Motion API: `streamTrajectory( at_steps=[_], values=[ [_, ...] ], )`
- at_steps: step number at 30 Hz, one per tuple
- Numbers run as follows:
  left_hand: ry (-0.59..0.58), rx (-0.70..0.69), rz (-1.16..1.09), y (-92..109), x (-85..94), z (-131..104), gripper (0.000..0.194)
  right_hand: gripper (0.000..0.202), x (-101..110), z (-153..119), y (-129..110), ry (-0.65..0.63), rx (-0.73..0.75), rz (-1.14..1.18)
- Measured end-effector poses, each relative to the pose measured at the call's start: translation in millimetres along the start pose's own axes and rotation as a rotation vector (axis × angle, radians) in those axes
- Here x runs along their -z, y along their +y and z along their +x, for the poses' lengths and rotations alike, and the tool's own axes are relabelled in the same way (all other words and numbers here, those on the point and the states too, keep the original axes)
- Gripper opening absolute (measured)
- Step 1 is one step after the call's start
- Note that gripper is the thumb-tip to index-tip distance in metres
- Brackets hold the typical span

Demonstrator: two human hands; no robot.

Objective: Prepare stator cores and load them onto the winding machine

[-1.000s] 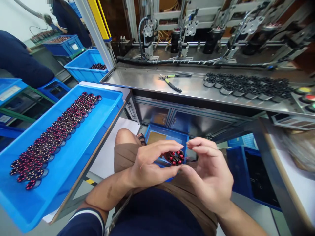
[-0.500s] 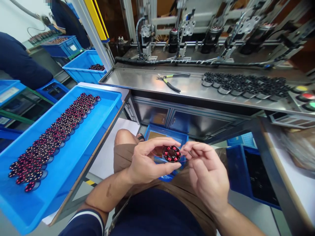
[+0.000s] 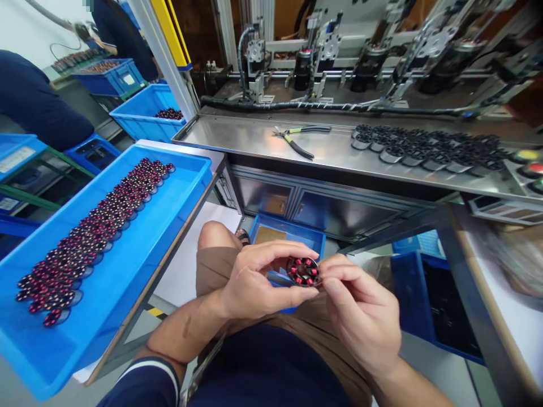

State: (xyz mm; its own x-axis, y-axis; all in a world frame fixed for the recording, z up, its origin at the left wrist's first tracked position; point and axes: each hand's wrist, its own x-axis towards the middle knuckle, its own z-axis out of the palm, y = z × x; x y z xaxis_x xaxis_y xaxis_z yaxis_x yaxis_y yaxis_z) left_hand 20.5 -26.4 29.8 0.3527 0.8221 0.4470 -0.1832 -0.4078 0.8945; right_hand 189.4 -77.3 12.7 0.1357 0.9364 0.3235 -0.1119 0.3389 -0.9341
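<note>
Between the thumb and fingers of my left hand (image 3: 265, 280) is a round black part with red coils (image 3: 302, 272), held above my lap with its coil face toward me. My right hand (image 3: 360, 305) is closed in a pinch at the part's right edge. Whatever is between those fingertips is too small to make out. Many similar coil parts (image 3: 102, 220) lie in rows in a long blue tray (image 3: 169, 209) on the left. Pliers with green and black handles (image 3: 297, 141) rest on the metal ledge (image 3: 237, 133) in front.
Black ring-shaped parts (image 3: 424, 148) cover the ledge's right side, near push buttons (image 3: 532, 169). Behind the ledge stands a machine (image 3: 303, 68) with several heads. A blue bin (image 3: 314, 240) is on the floor below. People in dark clothing (image 3: 38, 102) are at the far left.
The coil part and my left fingertips have shifted slightly right. My right fingers have closed together beside the part, where they were looser, with thin wire showing near them.
</note>
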Motion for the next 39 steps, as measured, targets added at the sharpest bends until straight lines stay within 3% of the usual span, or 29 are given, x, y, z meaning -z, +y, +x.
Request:
streamTrajectory(
  at_steps=[7,11,17,20,25,31,33,37,39],
  values=[
    [-0.031,0.031,-0.01,3.7,-0.7,-0.6,0.049,0.011,4.8,-2.4,-3.1,0.059,0.072,-0.122],
    [-0.016,0.072,-0.036,6.3,-1.2,-0.3,0.046,0.016,13.2,-3.2,-2.5,-0.037,0.154,-0.164],
    [-0.023,0.184,-0.118,9.1,-2.6,-0.4,0.042,0.04,19.7,9.4,-5.1,-0.146,0.353,-0.303],
    [-0.025,0.2,-0.126,10.7,-3.3,-0.6,0.041,0.035,14.2,12.9,-10.9,-0.144,0.431,-0.341],
    [0.029,0.053,-0.028,11.8,-5.4,-0.4,0.044,0.027,5.4,3.0,-15.3,-0.005,0.421,-0.357],
    [0.134,-0.132,0.124,11.1,-13.3,-0.2,0.053,0.032,4.2,-6.0,-12.5,-0.005,0.42,-0.293],
    [0.116,-0.088,0.074,13.3,-13.8,1.1,0.05,0.033,6.7,-3.3,-13.3,-0.039,0.429,-0.27],
    [0.034,0.131,-0.16,19.2,-12.4,2.9,0.04,0.034,18.5,11.5,-17.2,-0.08,0.406,-0.231],
    [-0.006,0.226,-0.307,20.6,-12.8,1.9,0.039,0.038,26.2,21.8,-18.9,-0.16,0.387,-0.21]
  ],
)
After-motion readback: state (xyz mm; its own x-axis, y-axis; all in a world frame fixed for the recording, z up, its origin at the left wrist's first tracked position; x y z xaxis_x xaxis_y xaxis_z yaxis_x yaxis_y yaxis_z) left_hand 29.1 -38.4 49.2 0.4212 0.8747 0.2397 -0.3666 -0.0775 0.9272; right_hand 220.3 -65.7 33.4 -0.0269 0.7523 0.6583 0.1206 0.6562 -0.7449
